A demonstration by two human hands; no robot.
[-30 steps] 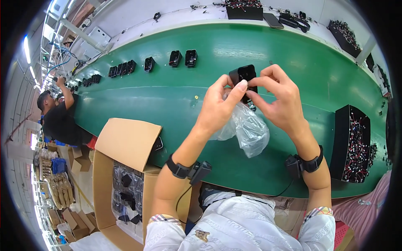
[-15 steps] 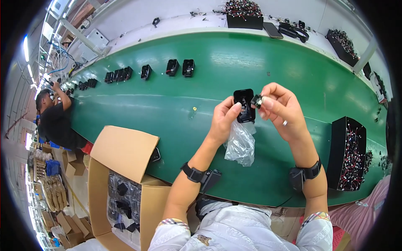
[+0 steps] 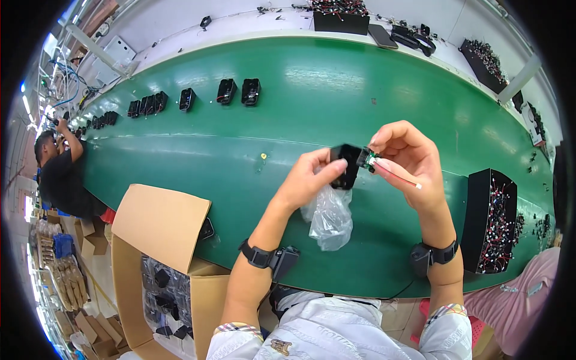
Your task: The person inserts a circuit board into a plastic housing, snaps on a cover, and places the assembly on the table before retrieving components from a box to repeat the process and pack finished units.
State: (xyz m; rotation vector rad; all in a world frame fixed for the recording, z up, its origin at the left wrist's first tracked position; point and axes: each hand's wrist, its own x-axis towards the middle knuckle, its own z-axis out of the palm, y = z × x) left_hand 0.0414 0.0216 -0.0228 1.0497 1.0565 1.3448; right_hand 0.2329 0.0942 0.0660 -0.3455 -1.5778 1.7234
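Observation:
My left hand [image 3: 309, 180] grips a black plastic housing [image 3: 345, 178], an open box shape, with the thumb over its near side. At its right edge, my right hand [image 3: 417, 171] pinches a small circuit board [image 3: 368, 159] with a black part on it. From this board a thin red wire [image 3: 396, 173] runs to a white plug over my right fingers. The board is close against the housing; whether they touch I cannot tell. A crumpled clear plastic bag [image 3: 331, 221] is just below the housing, and I cannot tell if my left hand holds it.
Several black housings [image 3: 251, 92] stand in a row along the green table [image 3: 312, 129]. At right is a black bin [image 3: 476, 222] of wired parts. An open carton [image 3: 210, 300] stands at the near left. A co-worker [image 3: 66, 171] sits far left; pink cloth [image 3: 510, 306] shows at right.
The housing has tilted in my left hand. My right hand has turned the circuit board, bringing its red wire into sight, and holds it closer to the housing. The whole view has shifted slightly.

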